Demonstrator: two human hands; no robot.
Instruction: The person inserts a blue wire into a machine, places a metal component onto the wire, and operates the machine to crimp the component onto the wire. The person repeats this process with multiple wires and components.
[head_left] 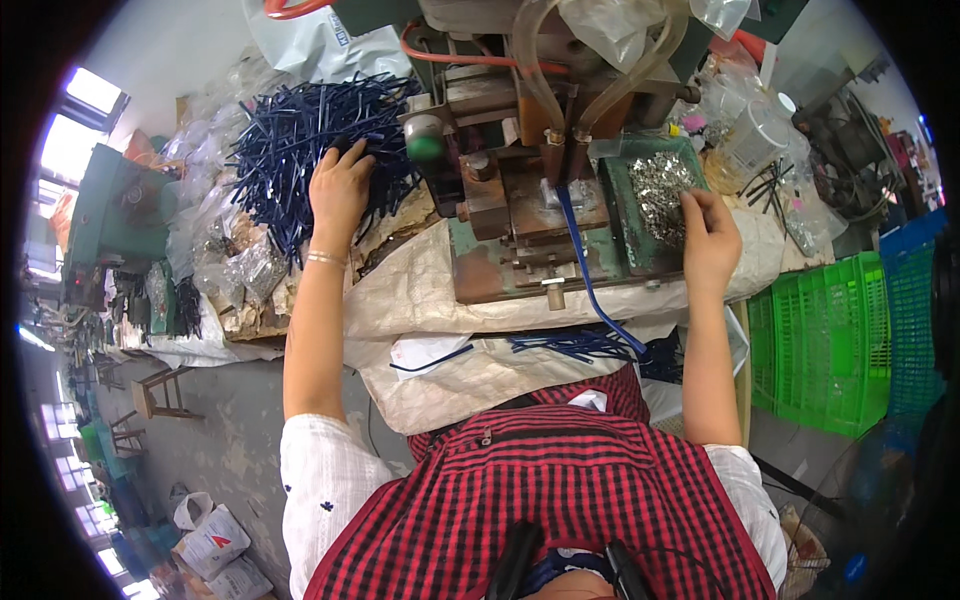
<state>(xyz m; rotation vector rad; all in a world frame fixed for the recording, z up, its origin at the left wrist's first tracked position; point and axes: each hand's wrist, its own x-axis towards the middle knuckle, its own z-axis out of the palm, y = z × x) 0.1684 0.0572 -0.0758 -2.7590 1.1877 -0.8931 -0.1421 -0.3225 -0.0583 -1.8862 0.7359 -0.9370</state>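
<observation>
My left hand (342,188) rests on a heap of narrow dark-blue strips (285,150), its fingers apart and reaching into the near side of the pile. My right hand (713,238) is at the right edge of a green metal tray (625,225) holding small silvery metal pieces (660,190). Its fingertips are drawn together in a pinch; what they hold, if anything, is too small to make out. Between my hands stands a bench machine (535,205). One long blue strip (580,250) hangs from its working point and curves down toward my lap.
More blue strips (570,343) lie on the cloth (430,375) over my lap. Clear tubes (530,65) hang above the machine. Plastic bags (225,250) crowd the left, a clear plastic jar (750,140) stands at right, and green baskets (820,345) are stacked below it.
</observation>
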